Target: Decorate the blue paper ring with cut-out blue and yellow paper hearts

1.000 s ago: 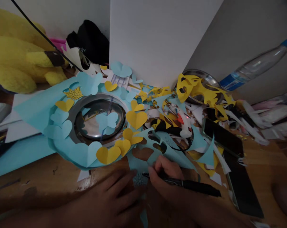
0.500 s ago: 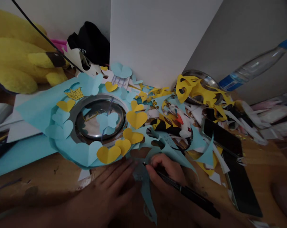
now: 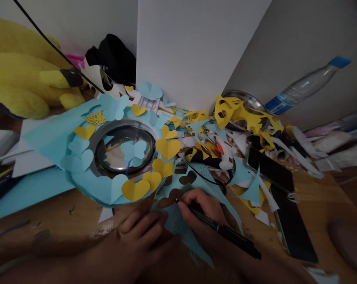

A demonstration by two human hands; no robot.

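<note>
My right hand [image 3: 203, 211] is closed round a black pen [image 3: 225, 232], its tip resting on a light blue paper scrap [image 3: 178, 223] with heart-shaped holes cut out. My left hand [image 3: 139, 236] lies beside it with fingers curled, pressing down the left edge of that scrap. Just beyond the hands sits a blue paper ring [image 3: 86, 181] covered with blue and yellow paper hearts, laid over a shiny metal plate [image 3: 119, 152].
A heap of yellow and blue paper offcuts [image 3: 240, 114] lies at the middle right with a glue gun [image 3: 222, 152] in it. Two black phones [image 3: 270, 167] rest on the wooden table at right. A water bottle [image 3: 302, 86], white board [image 3: 193, 51] and yellow plush toy [image 3: 24, 79] stand behind.
My right hand has swung the pen's tip up and leftward on the blue scrap. My left hand's fingers drew back and curled. The scrap has turned slightly.
</note>
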